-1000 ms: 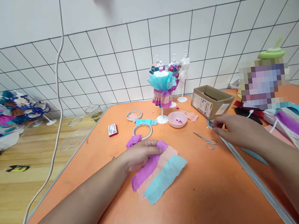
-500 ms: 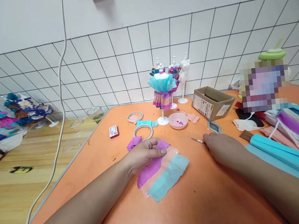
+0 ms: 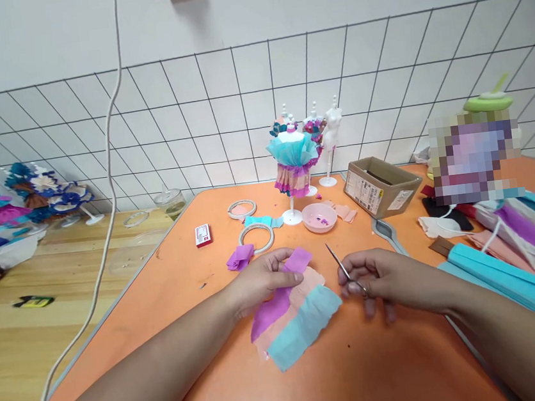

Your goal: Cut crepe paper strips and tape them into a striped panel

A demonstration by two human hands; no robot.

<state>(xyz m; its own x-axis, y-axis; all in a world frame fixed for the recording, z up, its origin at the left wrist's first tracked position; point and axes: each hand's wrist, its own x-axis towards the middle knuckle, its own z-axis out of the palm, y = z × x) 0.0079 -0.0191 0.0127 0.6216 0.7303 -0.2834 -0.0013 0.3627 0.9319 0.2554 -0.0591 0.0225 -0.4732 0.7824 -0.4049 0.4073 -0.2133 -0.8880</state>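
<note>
Layered strips of crepe paper (image 3: 301, 325), purple, peach and light blue, are pinched between the thumb and fingers of my left hand (image 3: 264, 281). My right hand (image 3: 377, 278) holds a small pair of scissors (image 3: 339, 262) by the handles, blades pointing up and away, just right of the paper and apart from it. A folded purple paper piece (image 3: 240, 257) lies beyond my left wrist. Further back, a small mannequin (image 3: 294, 159) wears a blue, peach and purple paper dress.
Tape rolls (image 3: 256, 237), a pink bowl (image 3: 318, 218) and a red-white box (image 3: 202, 235) lie on the orange table. A cardboard box (image 3: 382, 185) stands behind my right hand. Rolled crepe paper (image 3: 509, 282) covers the right side. A white cable (image 3: 108, 154) hangs at left.
My right hand has lifted the scissors off the table and brought them left, toward the paper. My left hand still pinches the strips, almost in the same place.
</note>
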